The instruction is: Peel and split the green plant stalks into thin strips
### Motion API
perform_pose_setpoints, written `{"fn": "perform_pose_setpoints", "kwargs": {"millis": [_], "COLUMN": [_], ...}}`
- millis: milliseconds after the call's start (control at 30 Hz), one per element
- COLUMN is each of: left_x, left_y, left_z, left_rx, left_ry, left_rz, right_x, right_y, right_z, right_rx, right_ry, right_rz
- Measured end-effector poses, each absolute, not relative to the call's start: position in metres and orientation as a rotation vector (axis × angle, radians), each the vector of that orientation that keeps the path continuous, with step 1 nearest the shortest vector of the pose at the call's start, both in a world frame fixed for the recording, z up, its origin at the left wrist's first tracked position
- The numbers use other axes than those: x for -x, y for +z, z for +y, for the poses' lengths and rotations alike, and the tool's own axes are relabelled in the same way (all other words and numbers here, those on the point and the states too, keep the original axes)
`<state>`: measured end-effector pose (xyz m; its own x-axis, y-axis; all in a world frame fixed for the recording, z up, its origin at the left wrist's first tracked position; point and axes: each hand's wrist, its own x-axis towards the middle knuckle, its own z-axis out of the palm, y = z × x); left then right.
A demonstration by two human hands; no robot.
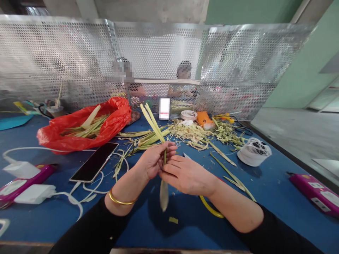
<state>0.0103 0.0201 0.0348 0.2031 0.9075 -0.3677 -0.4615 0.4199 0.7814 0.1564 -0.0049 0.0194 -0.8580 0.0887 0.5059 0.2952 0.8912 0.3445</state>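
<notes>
My left hand (155, 158) is closed on a long plant stalk (152, 123), with thumb and fingers around its middle. The stalk's pale green split end points up and away from me. Below the hands hangs its flat, grey-brown leafy end (164, 195). My right hand (182, 173) meets the left one and has its fingers pressed to the same stalk. Partly under my right forearm lies a tool with a yellow loop handle (210, 209), and a metal tip (186, 155) shows beyond my right hand. Cut stalks (149, 138) lie behind my hands on the blue table.
A red plastic bag (76, 139) of stalks sits left, by a phone (95, 162) and white cables. Shredded fibres (190, 132), an orange packet (204, 120) and a white spool (254, 151) are right. Behind the perforated screen (164, 46) are two people.
</notes>
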Motion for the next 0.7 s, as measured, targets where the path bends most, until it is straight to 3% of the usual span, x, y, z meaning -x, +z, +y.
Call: {"fn": "perform_pose_setpoints", "kwargs": {"millis": [100,367,533,700], "left_x": [-0.012,-0.028,-0.027,-0.025], "left_y": [0.032,0.032,0.032,0.032], "left_z": [0.019,-0.001,-0.002,0.000], "left_rx": [-0.662,-0.912,-0.906,-0.849], "left_ry": [1.062,0.785,0.695,0.712], "left_rz": [0.889,0.919,0.877,0.794], "right_x": [-0.161,-0.172,-0.172,-0.172], "right_y": [0.026,0.033,0.035,0.031], "right_z": [-0.008,0.012,0.016,0.017], "right_rx": [0.346,1.082,0.985,0.897], "right_ry": [-0.298,0.591,1.139,1.305], "right_rz": [-2.323,-1.548,-1.293,-1.048]}}
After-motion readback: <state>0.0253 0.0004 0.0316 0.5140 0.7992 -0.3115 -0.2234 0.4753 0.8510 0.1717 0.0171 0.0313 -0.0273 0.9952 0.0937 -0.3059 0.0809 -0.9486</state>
